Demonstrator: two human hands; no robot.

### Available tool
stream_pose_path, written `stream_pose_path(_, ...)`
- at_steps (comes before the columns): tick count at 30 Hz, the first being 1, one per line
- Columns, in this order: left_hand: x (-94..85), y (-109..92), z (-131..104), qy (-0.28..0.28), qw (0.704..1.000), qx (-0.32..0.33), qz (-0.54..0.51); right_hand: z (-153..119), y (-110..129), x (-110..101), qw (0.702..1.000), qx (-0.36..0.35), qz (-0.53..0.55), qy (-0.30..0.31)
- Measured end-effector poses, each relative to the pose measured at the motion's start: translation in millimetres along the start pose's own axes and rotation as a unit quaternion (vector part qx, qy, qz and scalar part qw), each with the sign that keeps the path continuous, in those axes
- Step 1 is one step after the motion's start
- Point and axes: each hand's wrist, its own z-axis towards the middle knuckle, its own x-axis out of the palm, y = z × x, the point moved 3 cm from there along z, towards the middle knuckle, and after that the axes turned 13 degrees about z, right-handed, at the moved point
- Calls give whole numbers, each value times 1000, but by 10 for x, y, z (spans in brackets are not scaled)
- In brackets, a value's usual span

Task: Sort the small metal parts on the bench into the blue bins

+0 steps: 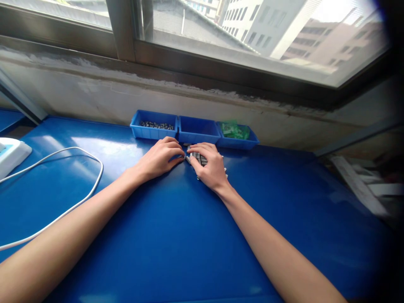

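Note:
Small grey metal parts [200,158] lie in a tight cluster on the blue table, just in front of the bins. Curved over this cluster is my right hand [211,165], its thumb and fingers closed around the parts, and it covers most of them. A few pieces stick out past its outer edge. My left hand [166,157] is beside the cluster, thumb and forefinger tips close together in a pinch. Whatever may be between those fingertips is too small to make out. One loose grey piece [188,160] shows between the two hands.
Behind my hands, three joined blue bins stand along the wall: the left bin [154,134] holds small metal pieces, the middle bin [198,136] shows a bare inside, the right bin [240,144] holds green plastic packets. A white cable [101,168] loops at left near a white device [14,155].

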Motion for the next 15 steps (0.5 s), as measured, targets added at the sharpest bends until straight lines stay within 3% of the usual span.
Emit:
stream_pose_path(4, 0, 3, 1, -7, 1000, -12, 3, -4, 4, 3, 1000, 8, -1, 3)
stream_pose_path(10, -150, -10, 42, -99, 986, -110, -81, -10, 12, -3, 1000, 8, 5, 4)
stream_pose_path(15, -234, -42, 61, -124, 976, -121, -129, -12, 0, 4, 1000, 5, 5, 7)
